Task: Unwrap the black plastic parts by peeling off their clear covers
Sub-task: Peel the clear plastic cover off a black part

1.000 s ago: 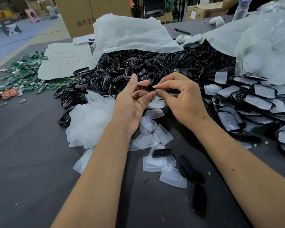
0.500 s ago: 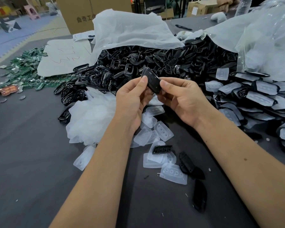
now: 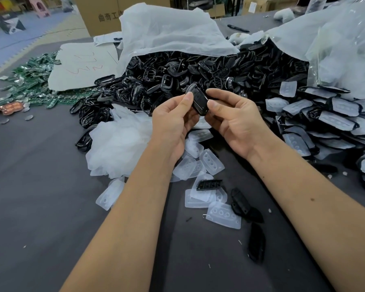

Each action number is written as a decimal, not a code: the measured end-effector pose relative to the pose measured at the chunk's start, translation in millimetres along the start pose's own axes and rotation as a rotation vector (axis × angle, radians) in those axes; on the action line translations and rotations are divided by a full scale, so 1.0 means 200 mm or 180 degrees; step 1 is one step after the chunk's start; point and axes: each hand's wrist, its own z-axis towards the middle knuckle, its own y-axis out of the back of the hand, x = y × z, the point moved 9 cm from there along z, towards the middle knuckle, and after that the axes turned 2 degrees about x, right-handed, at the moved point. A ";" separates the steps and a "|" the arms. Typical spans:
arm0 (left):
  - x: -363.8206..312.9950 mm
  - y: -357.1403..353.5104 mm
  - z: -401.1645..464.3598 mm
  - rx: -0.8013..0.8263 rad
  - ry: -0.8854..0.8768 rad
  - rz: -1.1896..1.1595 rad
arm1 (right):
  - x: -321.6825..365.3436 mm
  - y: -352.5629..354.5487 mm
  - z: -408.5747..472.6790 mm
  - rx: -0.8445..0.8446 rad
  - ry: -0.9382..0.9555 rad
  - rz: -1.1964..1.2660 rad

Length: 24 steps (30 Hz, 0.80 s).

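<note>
Holding one black part [image 3: 199,100] up between both hands, above the dark table [image 3: 40,207] and just in front of the big heap of black parts [image 3: 198,68]. My left hand [image 3: 173,125] pinches its left edge, thumb on the near face, the other fingers curled behind. My right hand [image 3: 236,121] pinches the right edge the same way, thumb tip on the front. The part sits tilted, top end leaning left and away. I can't tell if a clear cover is on it; there's a glossy edge at the top end, nothing more readable.

Under my hands: a scatter of peeled clear covers [image 3: 211,161] lying on the table, some overlapping. One small black grille piece [image 3: 210,183] rests on top of a cover near my left forearm. Two bare black parts [image 3: 243,205] lie just right of that, one more further toward me.

Right side: a stack of wrapped parts [image 3: 333,121], black with clear covers on, spilling from a clear plastic bag [image 3: 346,43].

Left of my left arm: a crumpled mound of white film [image 3: 118,144], touching the heap. Behind the heap, a white sheet [image 3: 167,32] drapes over its far edge. Far left: a pile of green circuit boards [image 3: 34,81] beside a flat white card [image 3: 82,66]. A cardboard box [image 3: 101,13] stands behind the table.
</note>
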 end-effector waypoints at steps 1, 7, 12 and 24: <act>0.00 0.00 0.00 -0.0002 0.0008 0.0016 | 0.00 0.00 0.00 0.0006 0.0010 0.0001; 0.00 -0.02 -0.01 -0.0048 -0.0099 0.0038 | 0.01 0.01 0.02 0.0052 0.0089 -0.0131; -0.01 -0.01 -0.01 0.0056 -0.0075 -0.0061 | 0.01 0.01 0.03 0.0093 0.0172 -0.0169; -0.03 -0.01 -0.03 0.0013 -0.0268 0.0051 | 0.00 -0.03 0.02 0.0344 0.0168 0.0021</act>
